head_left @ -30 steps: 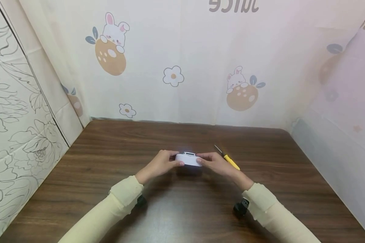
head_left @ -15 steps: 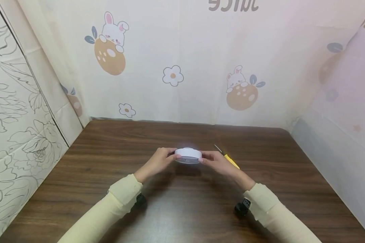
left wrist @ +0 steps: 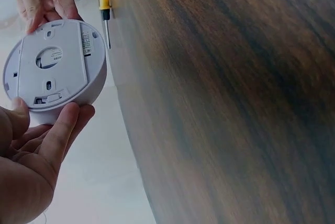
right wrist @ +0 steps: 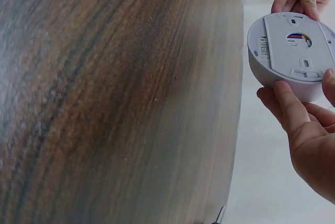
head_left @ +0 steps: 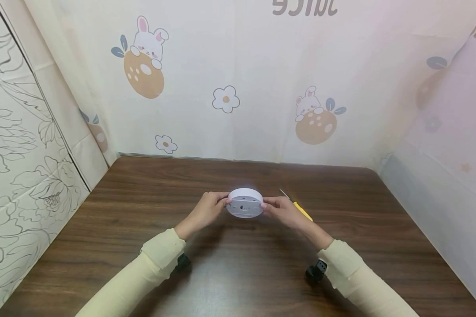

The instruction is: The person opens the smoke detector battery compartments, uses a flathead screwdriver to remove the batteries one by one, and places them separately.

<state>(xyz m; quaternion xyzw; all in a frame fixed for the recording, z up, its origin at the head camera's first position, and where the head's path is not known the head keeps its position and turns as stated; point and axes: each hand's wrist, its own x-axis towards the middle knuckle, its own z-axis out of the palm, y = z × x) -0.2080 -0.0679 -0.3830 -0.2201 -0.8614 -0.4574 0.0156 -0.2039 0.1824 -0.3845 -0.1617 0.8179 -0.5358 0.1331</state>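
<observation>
Both hands hold a round white smoke detector (head_left: 244, 209) up off the table, one at each side. Its back faces the person, and a flat mounting plate (left wrist: 68, 67) with slots and a round central hole shows there. My left hand (head_left: 206, 209) pinches the left rim, thumb on the back face and fingers along the side wall. On the opposite rim, my right hand (head_left: 284, 213) grips the same way, as the right wrist view confirms with the detector (right wrist: 280, 46) between thumb and fingers. The detector's front is hidden.
A yellow-handled screwdriver (head_left: 303, 212) lies on the brown wood-grain table (head_left: 238, 273), just beyond the right hand. Its shaft points away to the left. Behind the table's far edge hangs a pale curtain (head_left: 262, 66) with rabbit and flower prints.
The smoke detector has tilted in both hands, from edge-on with a raised part on top to its slotted back turned towards the person. The hands have shifted only slightly; the screwdriver stays put.
</observation>
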